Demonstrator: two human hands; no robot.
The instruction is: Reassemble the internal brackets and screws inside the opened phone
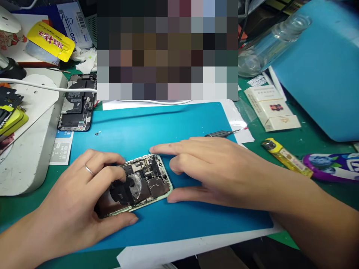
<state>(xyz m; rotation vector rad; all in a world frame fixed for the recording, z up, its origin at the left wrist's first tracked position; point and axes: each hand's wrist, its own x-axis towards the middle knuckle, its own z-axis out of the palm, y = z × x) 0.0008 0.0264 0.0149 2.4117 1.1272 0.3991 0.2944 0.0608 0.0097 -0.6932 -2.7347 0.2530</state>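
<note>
An opened smartphone [150, 179] lies tilted on a blue mat, its circuit board and inner parts showing inside a pale green frame. My left hand [92, 190], with a ring on one finger, grips the phone's left part, fingers over the far edge and thumb along the near edge. At the phone's right end is my right hand [207, 173], index finger stretched to the far edge and thumb at the near corner, spanning the frame. A dark screwdriver [220, 133] lies just beyond my right hand. A few tiny screws [97, 133] sit on the mat.
Another opened phone [75, 106] lies at the back left, beside a white device [42, 164]. On the right are a cigarette box [273, 108], a yellow lighter [286, 155], a purple package [331, 166] and a glass bottle [269, 46]. A white cable [47, 87] crosses the left.
</note>
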